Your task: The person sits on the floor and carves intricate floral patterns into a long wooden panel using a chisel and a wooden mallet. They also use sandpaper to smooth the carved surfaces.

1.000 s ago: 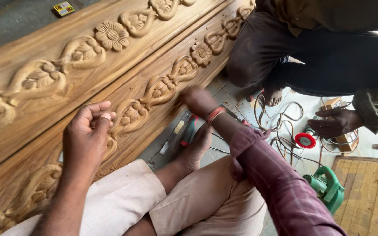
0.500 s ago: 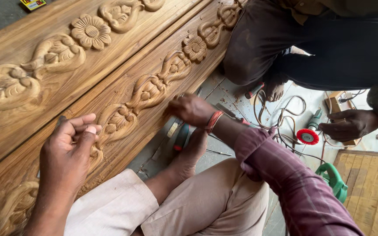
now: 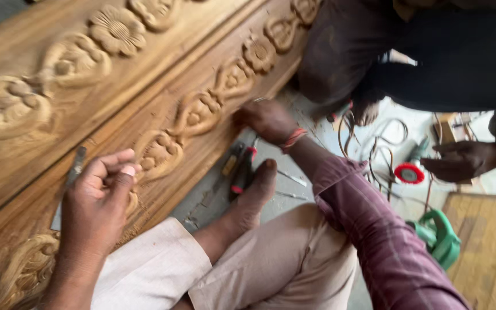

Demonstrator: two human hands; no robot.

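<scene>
carved panel (image 3: 144, 86) left; chisels (image 3: 239, 169) on floor beside it; power tool (image 3: 440, 235) right

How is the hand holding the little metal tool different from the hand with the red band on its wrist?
The left hand is close to the camera, fingers curled, gripping a thin metal chisel. The right hand reaches farther out and rests low by the carved wooden panel; whether it grips anything cannot be told. The right wrist wears a red band and a maroon sleeve; the left wrist is bare. Both hands are beside the carving.

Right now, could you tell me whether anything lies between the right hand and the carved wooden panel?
Nothing visible does: the right hand already rests against the carved wooden panel, beside its leaf carving. The left hand holds a chisel on it.
</scene>
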